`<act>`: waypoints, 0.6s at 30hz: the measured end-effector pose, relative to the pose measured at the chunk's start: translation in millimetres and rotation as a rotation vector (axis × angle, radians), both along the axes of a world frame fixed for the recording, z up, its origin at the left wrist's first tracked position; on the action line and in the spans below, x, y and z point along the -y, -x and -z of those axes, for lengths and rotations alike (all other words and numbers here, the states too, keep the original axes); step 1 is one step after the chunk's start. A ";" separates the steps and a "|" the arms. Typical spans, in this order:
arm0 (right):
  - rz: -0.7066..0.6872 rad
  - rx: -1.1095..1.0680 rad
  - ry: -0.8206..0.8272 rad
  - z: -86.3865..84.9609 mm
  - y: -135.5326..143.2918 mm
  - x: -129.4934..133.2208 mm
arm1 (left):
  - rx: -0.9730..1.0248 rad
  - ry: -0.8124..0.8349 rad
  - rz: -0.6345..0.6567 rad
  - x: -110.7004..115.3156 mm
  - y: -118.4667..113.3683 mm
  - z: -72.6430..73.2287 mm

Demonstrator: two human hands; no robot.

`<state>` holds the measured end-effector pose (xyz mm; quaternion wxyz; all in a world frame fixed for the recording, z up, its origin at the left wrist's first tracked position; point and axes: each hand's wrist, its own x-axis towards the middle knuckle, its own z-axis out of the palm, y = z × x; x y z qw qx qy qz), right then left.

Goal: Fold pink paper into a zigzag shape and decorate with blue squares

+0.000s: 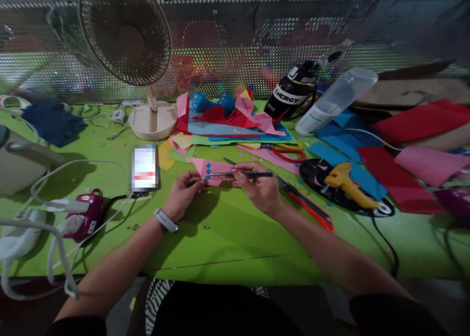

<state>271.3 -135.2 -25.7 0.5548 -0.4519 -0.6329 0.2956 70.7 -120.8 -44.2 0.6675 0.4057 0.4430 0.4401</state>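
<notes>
My left hand [187, 191] pinches the lower left edge of a pink paper cutout [220, 165], held just above the green table. A column of small blue diamonds [208, 165] sits on the cutout's left part. In my right hand [259, 186] are slim dark tweezers [253, 174], lying nearly level across the paper. Their tips reach the lowest blue diamond; whether they grip it I cannot tell. Fingers of my right hand also lie against the paper's right end. Just right of that hand lies a red and black utility knife [310, 208].
A yellow glue gun [347, 184] rests on a black mat at right, its cord running to the front edge. Red-handled scissors [290, 156] and paper sheets [235, 128] lie behind my hands. A fan [152, 120], a phone [145, 167] and cabled plugs [79, 216] stand left.
</notes>
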 end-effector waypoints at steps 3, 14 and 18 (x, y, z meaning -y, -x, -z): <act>-0.031 -0.036 0.003 2.8 -0.9 0.2 | -0.002 -0.005 -0.001 -0.2 0.4 0.7; 0.058 -0.127 -0.051 9.7 -9.7 -6.9 | 0.014 0.092 -0.035 -2.2 0.1 -8.3; 0.034 -0.199 -0.038 5.1 -7.8 -7.1 | 0.005 0.122 -0.081 -6.3 -2.1 -8.4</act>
